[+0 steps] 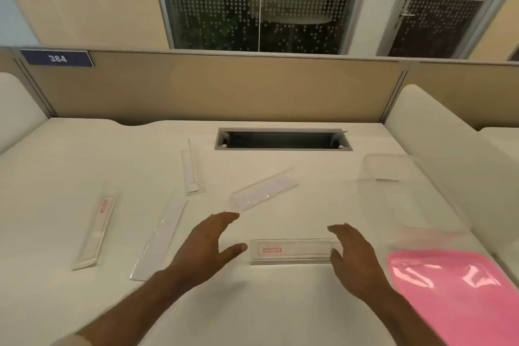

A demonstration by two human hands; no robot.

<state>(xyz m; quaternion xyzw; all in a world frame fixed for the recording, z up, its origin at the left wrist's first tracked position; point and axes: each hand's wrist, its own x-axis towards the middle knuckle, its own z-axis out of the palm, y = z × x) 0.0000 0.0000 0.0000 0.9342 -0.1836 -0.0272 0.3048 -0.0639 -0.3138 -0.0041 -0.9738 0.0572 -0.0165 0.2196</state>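
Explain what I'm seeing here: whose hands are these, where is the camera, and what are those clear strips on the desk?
There is no machine. One camera worn on a person's head looks down at their bare hands. The left hand and right hand, both open, flank a clear plastic sign holder lying on the white desk. Nothing is gripped. Four more holders lie further off, with a clear box and a pink tray to the right.
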